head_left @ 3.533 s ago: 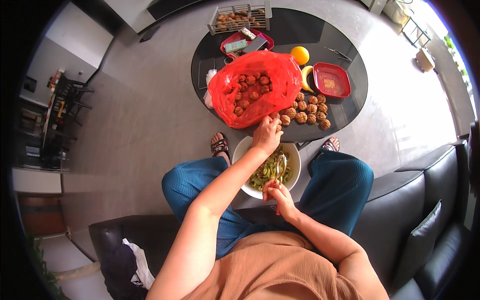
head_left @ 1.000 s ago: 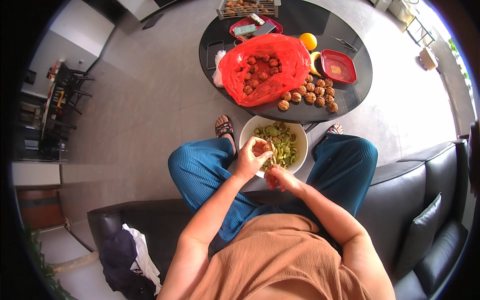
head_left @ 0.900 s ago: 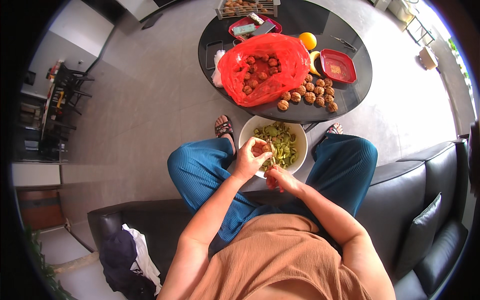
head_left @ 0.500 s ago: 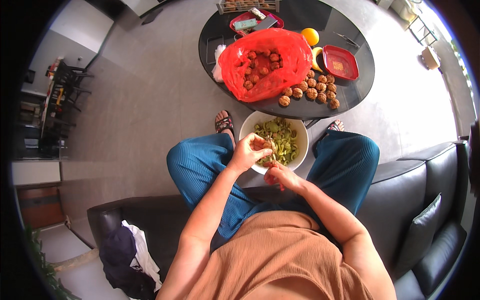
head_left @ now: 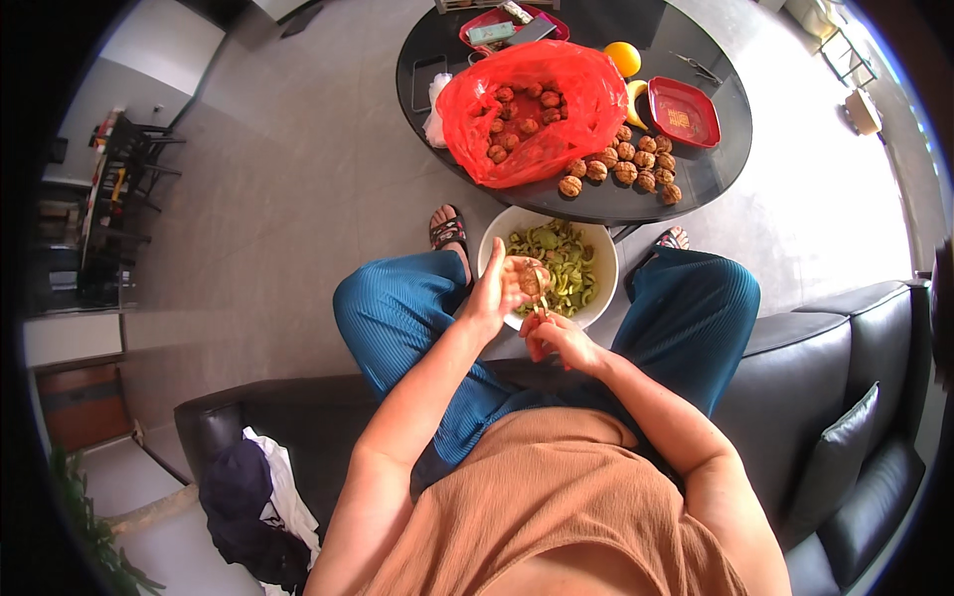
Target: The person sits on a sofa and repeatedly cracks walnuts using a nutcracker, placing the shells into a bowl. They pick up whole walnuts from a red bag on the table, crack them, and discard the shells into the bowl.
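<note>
Walnut [head_left: 534,282] is lying against the fingers of the left hand [head_left: 498,288], above the white bowl [head_left: 606,268].
Left thumb is standing wide of the fingers, which are touching the walnut; right hand [head_left: 554,338] is gripping a slim tool [head_left: 544,305] at the nut. Tool's long axis is running forward, leaning slightly left; walnut's own axis cannot be told.

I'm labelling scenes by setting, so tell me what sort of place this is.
Most likely a home living room: there is a long black sofa with a cushion on it, a glossy black table in front of it bearing walnuts, and dark chairs off to the left.
</note>
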Motion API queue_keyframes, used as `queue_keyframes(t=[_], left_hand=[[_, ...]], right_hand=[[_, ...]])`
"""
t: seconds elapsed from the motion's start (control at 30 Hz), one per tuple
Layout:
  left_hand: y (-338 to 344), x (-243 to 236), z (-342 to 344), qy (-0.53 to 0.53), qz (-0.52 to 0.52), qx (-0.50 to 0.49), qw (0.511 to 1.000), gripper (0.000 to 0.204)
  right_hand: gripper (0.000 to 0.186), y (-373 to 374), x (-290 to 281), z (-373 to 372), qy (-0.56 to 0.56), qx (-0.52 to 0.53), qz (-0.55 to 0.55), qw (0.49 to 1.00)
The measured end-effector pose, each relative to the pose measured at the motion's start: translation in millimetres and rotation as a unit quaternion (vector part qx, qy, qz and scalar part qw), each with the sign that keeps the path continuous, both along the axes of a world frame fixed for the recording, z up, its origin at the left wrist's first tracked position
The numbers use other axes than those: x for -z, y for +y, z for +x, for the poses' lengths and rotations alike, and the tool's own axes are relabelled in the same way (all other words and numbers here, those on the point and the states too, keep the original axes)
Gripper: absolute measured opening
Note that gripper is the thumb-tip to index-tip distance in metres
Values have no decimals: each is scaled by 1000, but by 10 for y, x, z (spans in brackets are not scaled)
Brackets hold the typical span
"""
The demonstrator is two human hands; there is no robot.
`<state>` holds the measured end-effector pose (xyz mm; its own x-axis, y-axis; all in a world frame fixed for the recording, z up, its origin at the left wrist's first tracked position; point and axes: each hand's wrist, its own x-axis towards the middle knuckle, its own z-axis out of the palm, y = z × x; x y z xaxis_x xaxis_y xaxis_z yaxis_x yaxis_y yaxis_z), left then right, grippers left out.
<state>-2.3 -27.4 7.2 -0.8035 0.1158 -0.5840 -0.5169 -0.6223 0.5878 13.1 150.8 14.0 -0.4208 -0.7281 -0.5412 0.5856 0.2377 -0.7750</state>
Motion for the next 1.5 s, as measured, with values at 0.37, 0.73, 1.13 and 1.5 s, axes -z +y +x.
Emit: queue_keyframes(t=[0.37,0.73,1.13,1.5], left_hand=[[247,-166,-18,-66,42,-56,995,75],[218,-189,-25,-54,52,-49,996,75],[280,-194,-15,0,-30,-78,997,75],[349,-235,-34,24,-70,-99,992,74]], right_hand=[[26,-95,-114,90,48,1,22,999],[22,-97,-80,83,43,7,31,999],[30,-112,69,106,67,-37,-8,997],[24,-102,-24,86,45,-28,-7,999]])
